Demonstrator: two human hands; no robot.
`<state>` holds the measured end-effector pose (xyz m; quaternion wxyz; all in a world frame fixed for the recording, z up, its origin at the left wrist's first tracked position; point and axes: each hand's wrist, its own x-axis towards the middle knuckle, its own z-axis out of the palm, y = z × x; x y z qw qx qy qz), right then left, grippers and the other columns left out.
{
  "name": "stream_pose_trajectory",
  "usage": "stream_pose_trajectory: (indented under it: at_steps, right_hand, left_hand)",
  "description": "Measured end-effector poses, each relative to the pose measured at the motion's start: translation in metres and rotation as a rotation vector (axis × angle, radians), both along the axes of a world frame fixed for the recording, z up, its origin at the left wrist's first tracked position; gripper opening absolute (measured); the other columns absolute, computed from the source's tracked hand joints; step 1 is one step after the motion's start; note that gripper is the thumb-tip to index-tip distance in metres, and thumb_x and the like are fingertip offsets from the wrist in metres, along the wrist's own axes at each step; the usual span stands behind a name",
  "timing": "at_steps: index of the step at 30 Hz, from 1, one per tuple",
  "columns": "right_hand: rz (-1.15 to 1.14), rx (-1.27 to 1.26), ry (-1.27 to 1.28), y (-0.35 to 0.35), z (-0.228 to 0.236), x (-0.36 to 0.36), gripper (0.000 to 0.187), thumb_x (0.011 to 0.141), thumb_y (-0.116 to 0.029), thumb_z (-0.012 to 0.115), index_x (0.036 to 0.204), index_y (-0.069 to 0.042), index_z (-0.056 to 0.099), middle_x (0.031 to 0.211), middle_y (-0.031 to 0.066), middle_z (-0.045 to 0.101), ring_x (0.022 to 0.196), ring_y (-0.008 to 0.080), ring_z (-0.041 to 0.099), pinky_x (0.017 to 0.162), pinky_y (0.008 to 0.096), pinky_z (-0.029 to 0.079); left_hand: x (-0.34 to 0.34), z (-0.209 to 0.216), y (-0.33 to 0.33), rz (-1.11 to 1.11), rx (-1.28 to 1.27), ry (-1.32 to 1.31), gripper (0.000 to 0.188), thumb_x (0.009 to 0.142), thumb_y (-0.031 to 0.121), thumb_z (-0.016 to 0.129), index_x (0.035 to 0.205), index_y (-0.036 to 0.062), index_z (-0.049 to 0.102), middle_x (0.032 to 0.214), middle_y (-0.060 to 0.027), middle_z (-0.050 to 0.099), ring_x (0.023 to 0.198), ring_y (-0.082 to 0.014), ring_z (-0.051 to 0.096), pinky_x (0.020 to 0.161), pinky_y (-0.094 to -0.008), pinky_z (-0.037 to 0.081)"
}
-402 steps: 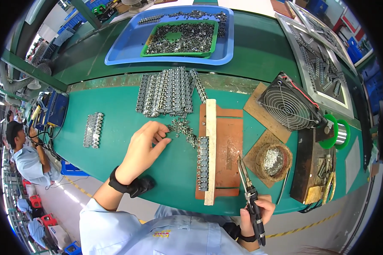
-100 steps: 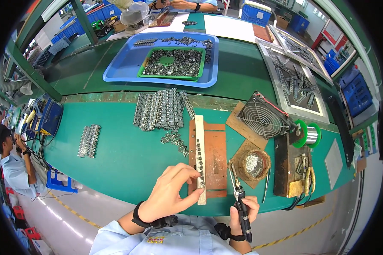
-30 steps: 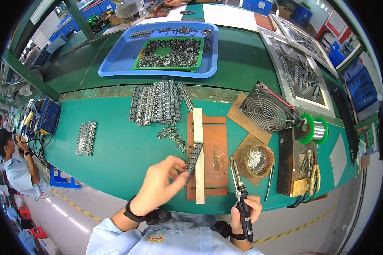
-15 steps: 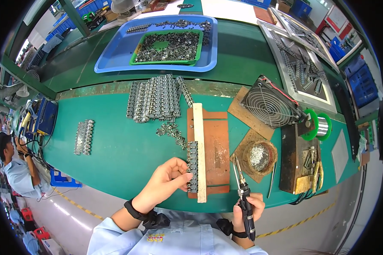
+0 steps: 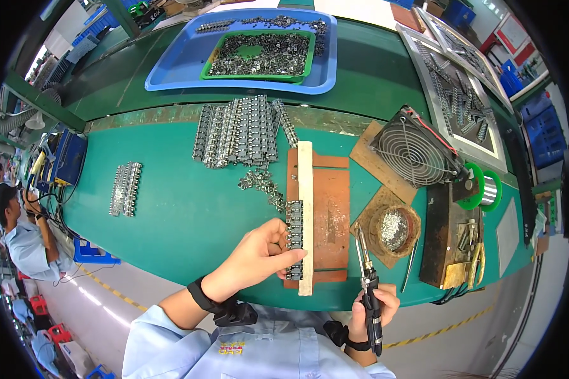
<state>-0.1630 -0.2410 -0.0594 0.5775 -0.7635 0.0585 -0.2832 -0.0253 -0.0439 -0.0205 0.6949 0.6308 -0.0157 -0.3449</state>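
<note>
My left hand [image 5: 256,258] is closed on a strip of small dark electronic components [image 5: 294,226], its thumb across the strip and its tip at the pale wooden bar [image 5: 305,189]. The strip lies along the bar's left side, on a reddish-brown board [image 5: 332,218]. My right hand [image 5: 374,312] grips the black handle of a soldering iron [image 5: 370,297] with two slim metal prongs pointing up and away. The prong tips are beside the small round bowl [image 5: 417,228] of silvery bits. Loose small metal parts [image 5: 262,184] lie beyond the left hand.
Stacked component strips [image 5: 239,134] lie behind the board; a few more [image 5: 125,189] lie left. A fan [image 5: 414,151], a green solder spool [image 5: 474,201] and a tool block [image 5: 437,237] stand right. A blue tray [image 5: 171,69] lies at the back. Another person [image 5: 28,234] sits far left.
My left thumb has stretched further right across the strip to the wooden bar. The whole view has shifted slightly. My right hand keeps its grip on the soldering iron.
</note>
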Motion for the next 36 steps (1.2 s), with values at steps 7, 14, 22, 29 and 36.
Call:
stream_pose_trajectory:
  at_steps: [7,14,22,29,36]
  right_hand:
    - [0.034,-0.012,-0.019,0.000,0.000,0.001,0.041,0.069,-0.015,0.069,0.100,-0.005,0.043,0.085,0.0127,0.049,0.072,0.0195,0.048,0.063,0.0295,0.041]
    - [0.021,0.021,-0.028,0.002,0.000,0.002,0.040,0.071,-0.015,0.068,0.100,-0.005,0.043,0.086,0.0125,0.049,0.071,0.0181,0.048,0.062,0.0272,0.040]
    - [-0.009,0.001,-0.023,0.003,0.003,0.005,0.039,0.072,-0.016,0.068,0.100,-0.005,0.043,0.087,0.0142,0.052,0.071,0.0179,0.050,0.061,0.0262,0.040]
    - [0.330,-0.116,-0.020,0.019,0.027,0.028,0.037,0.075,-0.020,0.066,0.103,-0.010,0.043,0.092,0.0191,0.060,0.076,0.0205,0.053,0.063,0.0293,0.042]
    - [0.445,-0.529,0.060,0.037,0.041,0.052,0.032,0.074,-0.017,0.067,0.098,-0.011,0.047,0.089,0.0132,0.065,0.081,0.0203,0.053,0.073,0.0317,0.040]
  left_hand:
    - [0.003,0.004,-0.001,-0.032,0.025,0.003,0.025,0.079,0.013,0.063,0.083,0.0001,0.042,0.070,-0.0032,0.050,0.057,-0.0082,0.055,0.045,-0.0213,0.045]
    - [0.001,0.001,0.000,-0.028,0.088,-0.064,0.023,0.080,0.014,0.062,0.083,-0.0005,0.044,0.069,-0.0042,0.052,0.056,-0.0080,0.054,0.044,-0.0214,0.045]
    - [-0.001,0.011,0.023,-0.134,-0.021,0.179,0.018,0.081,0.013,0.059,0.083,-0.0016,0.050,0.069,-0.0037,0.055,0.056,-0.0077,0.054,0.046,-0.0212,0.044]
    - [-0.011,0.007,0.025,-0.262,-0.021,0.083,0.015,0.082,0.013,0.057,0.084,-0.0007,0.051,0.072,-0.0034,0.056,0.055,-0.0076,0.053,0.048,-0.0207,0.044]
    - [-0.006,0.002,0.031,-0.192,-0.104,0.107,0.014,0.083,0.012,0.054,0.085,-0.0015,0.051,0.073,-0.0035,0.056,0.055,-0.0077,0.053,0.048,-0.0204,0.044]
